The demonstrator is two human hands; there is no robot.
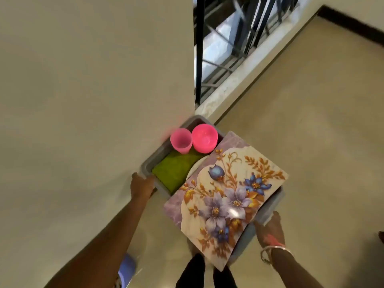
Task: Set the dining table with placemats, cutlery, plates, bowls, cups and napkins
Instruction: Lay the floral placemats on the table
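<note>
A grey plastic bin (188, 122) hangs between my two hands above the floor. My left hand (142, 187) grips its left rim. At the near right corner, my right hand (270, 227) grips the rim. A floral placemat (226, 196) lies tilted across the top of the bin and covers most of it. Inside stand a pink cup (181, 140) and a pink bowl (204, 138) at the far end, with a green napkin (174, 169) in front of them. The edge of a white plate (194, 166) shows under the placemat.
A cream wall (93, 80) stands close on the left, its corner just beyond the bin. A window with black bars (226, 38) and a stone sill lies ahead. Beige floor (311, 121) stretches to the right. My dark trouser legs (195, 271) show below.
</note>
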